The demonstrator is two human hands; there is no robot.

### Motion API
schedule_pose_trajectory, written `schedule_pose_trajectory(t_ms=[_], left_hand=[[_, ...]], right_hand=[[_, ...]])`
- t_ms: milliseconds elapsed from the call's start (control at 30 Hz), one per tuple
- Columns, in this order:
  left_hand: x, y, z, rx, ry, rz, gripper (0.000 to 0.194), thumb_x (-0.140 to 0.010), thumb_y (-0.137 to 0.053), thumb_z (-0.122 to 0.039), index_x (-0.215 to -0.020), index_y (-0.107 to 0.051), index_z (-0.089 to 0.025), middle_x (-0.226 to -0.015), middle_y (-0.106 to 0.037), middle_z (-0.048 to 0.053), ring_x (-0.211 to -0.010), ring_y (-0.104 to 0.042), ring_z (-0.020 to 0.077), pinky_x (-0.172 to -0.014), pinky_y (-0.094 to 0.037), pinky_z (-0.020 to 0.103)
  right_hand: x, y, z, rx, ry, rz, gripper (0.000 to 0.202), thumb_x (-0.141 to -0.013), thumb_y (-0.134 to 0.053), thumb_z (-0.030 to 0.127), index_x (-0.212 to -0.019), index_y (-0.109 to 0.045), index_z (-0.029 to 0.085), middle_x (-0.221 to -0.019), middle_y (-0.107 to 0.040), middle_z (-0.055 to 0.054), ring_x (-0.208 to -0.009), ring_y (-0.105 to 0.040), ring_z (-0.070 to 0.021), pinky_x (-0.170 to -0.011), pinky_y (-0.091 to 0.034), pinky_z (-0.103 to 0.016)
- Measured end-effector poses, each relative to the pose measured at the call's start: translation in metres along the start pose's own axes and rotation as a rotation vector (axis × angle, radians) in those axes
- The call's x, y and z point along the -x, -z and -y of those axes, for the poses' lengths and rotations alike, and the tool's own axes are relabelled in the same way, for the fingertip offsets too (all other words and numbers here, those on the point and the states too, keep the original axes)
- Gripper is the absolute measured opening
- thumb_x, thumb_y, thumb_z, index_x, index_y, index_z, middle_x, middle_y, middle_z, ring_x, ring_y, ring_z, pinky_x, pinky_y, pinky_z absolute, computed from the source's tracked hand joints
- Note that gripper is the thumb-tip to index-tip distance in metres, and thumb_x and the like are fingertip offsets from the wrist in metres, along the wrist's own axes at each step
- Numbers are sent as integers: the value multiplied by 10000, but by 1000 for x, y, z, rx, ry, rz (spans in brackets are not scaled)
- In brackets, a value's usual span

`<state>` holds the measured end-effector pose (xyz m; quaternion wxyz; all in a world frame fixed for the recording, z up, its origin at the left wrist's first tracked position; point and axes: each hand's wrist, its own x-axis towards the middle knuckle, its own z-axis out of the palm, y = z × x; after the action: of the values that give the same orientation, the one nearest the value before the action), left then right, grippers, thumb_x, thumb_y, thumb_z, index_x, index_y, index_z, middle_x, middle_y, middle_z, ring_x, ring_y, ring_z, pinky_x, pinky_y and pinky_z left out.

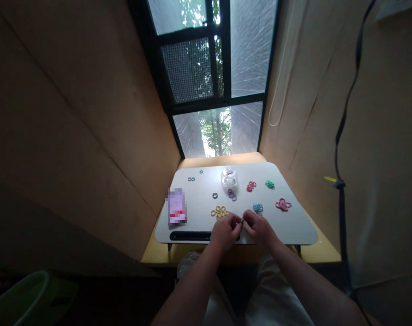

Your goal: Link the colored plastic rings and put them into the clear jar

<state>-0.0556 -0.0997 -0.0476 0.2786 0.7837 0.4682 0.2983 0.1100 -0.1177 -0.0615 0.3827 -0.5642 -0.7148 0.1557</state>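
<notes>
Both my hands are together over the near edge of the white desk (pixel 199 190), right of its middle. Left hand (pixel 226 228) and right hand (pixel 259 227): fingers curled in, tips nearly closed and meeting on a small greenish piece (pixel 242 221). Too small to make out its exact shape; can't tell which hand carries more of the hold. Piece sits between the two sets of fingertips. Yellow rings (pixel 220 212) are just beyond my left hand, partly hidden by it; blue rings (pixel 258 208) just beyond the right. Pink rings (pixel 283 204) in a heap further right. Farther back: green rings (pixel 269 184), red rings (pixel 251 186), and purple rings (pixel 232 195) just in front of a clear jar (pixel 229 180). Single dark ring (pixel 215 196) left of the purple ones. Pair of small rings (pixel 191 179) plus one loose green ring (pixel 201 172) at far left. Pixelated lilac rectangle (pixel 177 207) on the left side. Black slot (pixel 188 236) along the near edge, partly behind my left hand.
</notes>
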Motion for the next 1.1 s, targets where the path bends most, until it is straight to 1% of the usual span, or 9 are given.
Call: schedule_pose_trajectory(t_ms=[233,533,767,933,1100], left_hand=[[1,2,-3,-12,6,-15,112,-826,-557,-296,-863,-634,-223,-724,-645,-14,-649,-561,127,-608,-390,248],[-2,-2,-1,-33,49,-43,96,-815,-562,-280,-846,-629,-219,-724,-635,-10,-656,-552,133,-615,-376,257],[-1,-1,-1,4,42,-39,67,-809,-551,-266,-806,-596,-217,-693,-619,-21,-631,-543,124,-602,-374,252],[0,0,-2,-2,23,-35,65,-803,-552,-272,-788,-576,-214,-706,-619,-20,-639,-538,122,-611,-377,249],[0,-1,-2,-7,37,-36,63,-805,-549,-272,-797,-571,-214,-701,-613,-23,-633,-532,118,-605,-373,244]], right_hand=[[1,0,1,-2,4,-2,54,-786,-499,224,-734,-482,227,-613,-514,35,-559,-472,-132,-540,-339,-237],[1,2,4,-30,17,8,87,-835,-470,235,-763,-516,222,-653,-543,16,-598,-498,-143,-568,-368,-244],[0,0,0,1,23,13,73,-810,-486,218,-739,-504,227,-644,-535,21,-586,-487,-142,-550,-361,-241],[0,0,-1,-6,46,28,68,-802,-491,200,-745,-518,224,-667,-540,18,-612,-499,-143,-580,-372,-246],[-1,0,-2,-27,52,28,68,-808,-482,194,-756,-514,224,-681,-535,14,-615,-502,-143,-585,-380,-251]])
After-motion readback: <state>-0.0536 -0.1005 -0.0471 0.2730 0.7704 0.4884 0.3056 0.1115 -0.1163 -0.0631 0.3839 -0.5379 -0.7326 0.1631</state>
